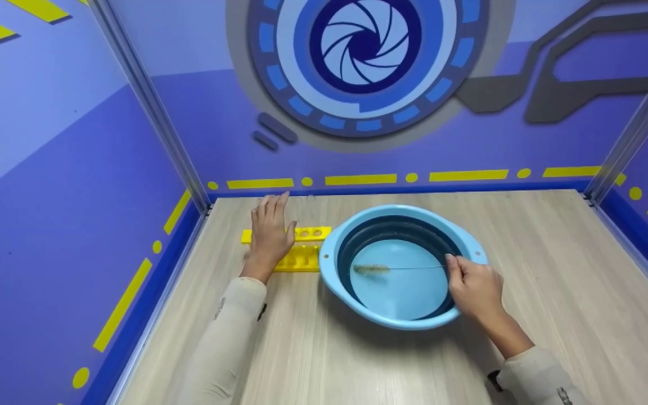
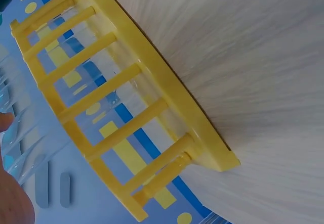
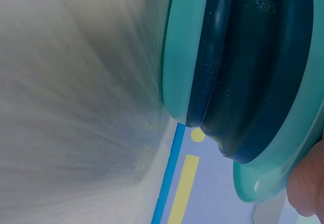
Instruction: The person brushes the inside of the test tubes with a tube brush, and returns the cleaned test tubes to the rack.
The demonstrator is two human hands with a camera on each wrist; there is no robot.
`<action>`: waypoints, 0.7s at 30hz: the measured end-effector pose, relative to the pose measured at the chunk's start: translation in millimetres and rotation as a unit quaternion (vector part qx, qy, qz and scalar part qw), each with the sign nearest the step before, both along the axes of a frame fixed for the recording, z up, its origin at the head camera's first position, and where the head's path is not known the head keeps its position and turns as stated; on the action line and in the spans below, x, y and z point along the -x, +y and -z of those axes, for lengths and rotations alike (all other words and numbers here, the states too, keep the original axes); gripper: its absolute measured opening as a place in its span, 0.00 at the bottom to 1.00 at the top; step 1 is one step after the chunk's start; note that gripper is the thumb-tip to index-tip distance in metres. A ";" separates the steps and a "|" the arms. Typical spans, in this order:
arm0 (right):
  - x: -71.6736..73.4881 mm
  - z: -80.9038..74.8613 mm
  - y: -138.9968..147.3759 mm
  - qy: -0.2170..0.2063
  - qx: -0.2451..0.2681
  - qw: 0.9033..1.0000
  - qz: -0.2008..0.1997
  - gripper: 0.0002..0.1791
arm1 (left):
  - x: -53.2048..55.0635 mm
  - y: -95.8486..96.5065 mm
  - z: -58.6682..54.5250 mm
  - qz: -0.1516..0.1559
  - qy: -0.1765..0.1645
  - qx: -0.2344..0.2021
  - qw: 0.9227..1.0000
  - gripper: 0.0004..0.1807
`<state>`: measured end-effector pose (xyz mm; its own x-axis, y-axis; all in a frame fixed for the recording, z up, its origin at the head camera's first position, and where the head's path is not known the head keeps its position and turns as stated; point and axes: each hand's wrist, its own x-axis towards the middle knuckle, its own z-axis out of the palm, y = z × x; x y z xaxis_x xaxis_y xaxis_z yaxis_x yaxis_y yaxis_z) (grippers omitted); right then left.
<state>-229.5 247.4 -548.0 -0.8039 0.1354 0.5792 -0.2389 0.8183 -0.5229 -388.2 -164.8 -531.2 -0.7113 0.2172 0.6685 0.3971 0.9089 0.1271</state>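
My right hand (image 1: pixel 476 286) pinches the thin wire handle of a test tube brush (image 1: pixel 372 269) at the right rim of a blue collapsible basin (image 1: pixel 400 323). The brush's tan bristles are over the basin floor, pointing left. In the right wrist view only a fingertip (image 3: pixel 306 181) shows, by the basin's rim tab (image 3: pixel 255 183). My left hand (image 1: pixel 270 236) reaches over a yellow test tube rack (image 1: pixel 298 264), fingers extended forward and thumb out to the side. Clear test tubes (image 2: pixel 33 148) rise from the rack near that hand in the left wrist view.
The rack's right end meets the basin's left side on the wooden table (image 1: pixel 380 365). A blue patterned back wall (image 1: pixel 200 129) and side walls with metal corner posts (image 1: pixel 149 95) enclose the tabletop.
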 end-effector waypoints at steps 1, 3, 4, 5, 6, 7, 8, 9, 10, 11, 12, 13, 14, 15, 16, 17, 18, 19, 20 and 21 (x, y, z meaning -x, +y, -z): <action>0.4 0.1 0.1 -0.002 0.000 1.000 0.001 0.29 | 0.7 0.4 0.8 0.001 0.002 -0.003 1.000 0.39; 1.6 0.7 0.5 -0.006 0.000 1.000 0.002 0.28 | 1.5 1.1 2.5 0.002 0.009 -0.008 1.000 0.38; 2.1 1.0 0.5 -0.009 -0.001 1.000 0.002 0.28 | 1.5 1.4 3.4 0.002 0.012 -0.010 1.000 0.38; 2.4 1.3 0.7 -0.011 -0.001 1.000 0.002 0.28 | 1.6 1.7 4.5 0.002 0.016 -0.013 1.000 0.38; 2.8 1.7 0.9 -0.013 -0.001 1.000 0.002 0.28 | 1.6 2.0 5.5 0.001 0.018 -0.014 1.000 0.38; 2.9 2.0 1.1 -0.014 -0.001 1.000 0.003 0.28 | 1.6 2.4 6.3 0.001 0.021 -0.015 1.000 0.38; 3.0 2.5 1.1 -0.016 -0.002 1.000 0.004 0.28 | 1.6 2.8 7.3 0.001 0.023 -0.016 1.000 0.38; 3.0 2.8 1.1 -0.017 -0.003 1.000 0.004 0.28 | 1.3 3.1 8.0 -0.001 0.025 -0.017 1.000 0.38; 2.8 3.1 1.0 -0.017 -0.003 1.000 0.004 0.28 | 1.0 3.5 8.4 -0.004 0.026 -0.016 1.000 0.38; 2.8 3.4 1.0 -0.018 -0.003 1.000 0.004 0.28 | 1.0 4.0 8.7 -0.006 0.026 -0.015 1.000 0.38; 2.6 3.6 0.9 -0.019 -0.002 1.000 0.006 0.28 | 1.1 4.5 8.6 -0.006 0.025 -0.016 1.000 0.39; 2.3 3.7 0.7 -0.017 -0.001 1.000 0.007 0.28 | 0.9 5.1 8.4 -0.006 0.025 -0.017 1.000 0.39; 2.1 3.9 0.6 -0.016 -0.001 1.000 0.009 0.29 | 0.8 5.6 8.2 -0.005 0.026 -0.018 0.999 0.39; 1.9 3.8 0.6 -0.014 0.000 1.000 0.011 0.29 | 0.4 6.1 7.8 -0.006 0.025 -0.017 1.000 0.38; 1.9 4.1 0.6 -0.010 0.000 1.000 0.012 0.29 | 0.0 6.5 7.3 -0.006 0.025 -0.017 1.000 0.38; 1.9 4.3 0.6 -0.008 0.000 1.000 0.014 0.29 | -0.4 6.8 6.8 -0.005 0.025 -0.018 1.000 0.38; 1.8 4.3 0.5 -0.005 -0.002 1.000 0.015 0.29 | -1.2 7.2 6.3 -0.005 0.026 -0.019 0.999 0.37; 1.7 4.2 0.5 -0.002 -0.003 1.000 0.015 0.28 | -1.9 7.5 5.8 -0.006 0.025 -0.019 0.999 0.37; 1.8 4.1 0.7 -0.001 -0.005 1.000 0.016 0.28 | -2.2 7.9 5.5 -0.007 0.025 -0.018 0.999 0.36; 1.7 3.7 0.7 0.002 -0.007 1.000 0.016 0.28 | -2.7 8.4 5.1 -0.009 0.024 -0.018 0.999 0.36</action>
<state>-231.1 248.1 -551.8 -0.7974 0.1524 0.5839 -0.2146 0.8327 -0.5104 -385.5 -156.4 -536.3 -0.6810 0.1798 0.7099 0.3881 0.9107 0.1416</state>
